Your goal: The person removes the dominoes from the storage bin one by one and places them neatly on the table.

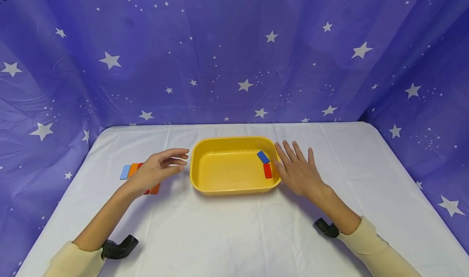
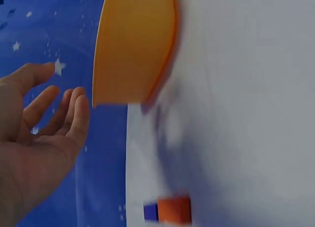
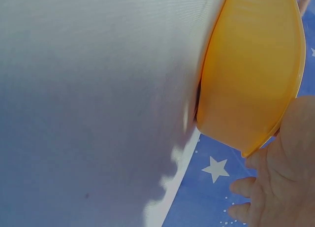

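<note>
A yellow plastic tub (image 1: 227, 189) stands on the white table, with a blue block (image 1: 263, 157) and a red block (image 1: 268, 171) lying at the right end inside it. My right hand (image 1: 300, 175) is at the tub's right rim, palm down with its fingers spread; whether it touches the rim I cannot tell. Just left of the tub hovers my left hand (image 1: 155, 169), fingers loosely bent with nothing between them. Beneath that hand several blocks lie on the cloth, among them a light blue block (image 1: 125, 172) and an orange block (image 1: 133, 170); the hand hides part of them.
White cloth (image 1: 220, 232) covers the table. A purple curtain with white stars (image 1: 220, 65) hangs behind and at both sides. Black wrist devices (image 1: 119, 247) are strapped under both sleeves.
</note>
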Motion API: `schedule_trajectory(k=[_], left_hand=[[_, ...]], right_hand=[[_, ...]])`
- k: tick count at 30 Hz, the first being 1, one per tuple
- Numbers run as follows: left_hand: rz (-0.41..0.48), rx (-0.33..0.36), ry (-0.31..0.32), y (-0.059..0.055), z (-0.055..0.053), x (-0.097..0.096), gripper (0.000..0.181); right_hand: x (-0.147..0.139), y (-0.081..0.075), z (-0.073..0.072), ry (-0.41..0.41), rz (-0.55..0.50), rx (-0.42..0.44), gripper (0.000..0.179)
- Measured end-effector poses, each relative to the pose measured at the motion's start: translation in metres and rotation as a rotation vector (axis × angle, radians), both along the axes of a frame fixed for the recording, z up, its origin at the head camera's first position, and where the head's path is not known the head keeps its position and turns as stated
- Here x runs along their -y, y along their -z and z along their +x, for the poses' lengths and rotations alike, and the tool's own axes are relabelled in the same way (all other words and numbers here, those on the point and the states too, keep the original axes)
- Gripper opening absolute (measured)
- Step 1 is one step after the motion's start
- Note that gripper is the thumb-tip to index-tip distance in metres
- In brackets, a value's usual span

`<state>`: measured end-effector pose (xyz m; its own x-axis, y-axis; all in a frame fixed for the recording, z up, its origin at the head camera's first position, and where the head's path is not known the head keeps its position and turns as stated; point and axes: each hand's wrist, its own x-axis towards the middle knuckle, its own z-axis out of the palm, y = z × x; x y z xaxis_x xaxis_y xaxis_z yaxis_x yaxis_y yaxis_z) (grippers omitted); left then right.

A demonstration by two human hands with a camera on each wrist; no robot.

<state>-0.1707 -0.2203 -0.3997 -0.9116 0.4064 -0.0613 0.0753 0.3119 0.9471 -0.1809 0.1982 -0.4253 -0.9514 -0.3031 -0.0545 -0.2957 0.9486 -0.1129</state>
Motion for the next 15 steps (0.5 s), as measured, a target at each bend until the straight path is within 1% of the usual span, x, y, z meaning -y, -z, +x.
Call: schedule_trajectory(k=[3,5,8,10,15], left_hand=[[0.057,0.032,0.014,-0.002,-0.005,-0.017,0.052],[0.092,0.039,0.03,-0.002,-0.009,-0.029,0.053],[0.119,0.032,0.053,-0.002,-0.014,-0.048,0.053],[0.133,0.012,0.068,0.001,-0.018,-0.061,0.052],[0.157,0.003,0.105,0.008,-0.027,-0.092,0.05]], right_hand=[[0.0,-0.001,0.0,-0.007,0.001,-0.004,0.063],[0.0,-0.001,0.0,-0.008,0.0,-0.004,0.063],[0.001,-0.002,0.0,-0.007,-0.006,0.001,0.063],[0.001,-0.002,0.0,-0.006,-0.005,0.001,0.063],[0.002,-0.002,0.0,-0.002,0.001,0.004,0.063]])
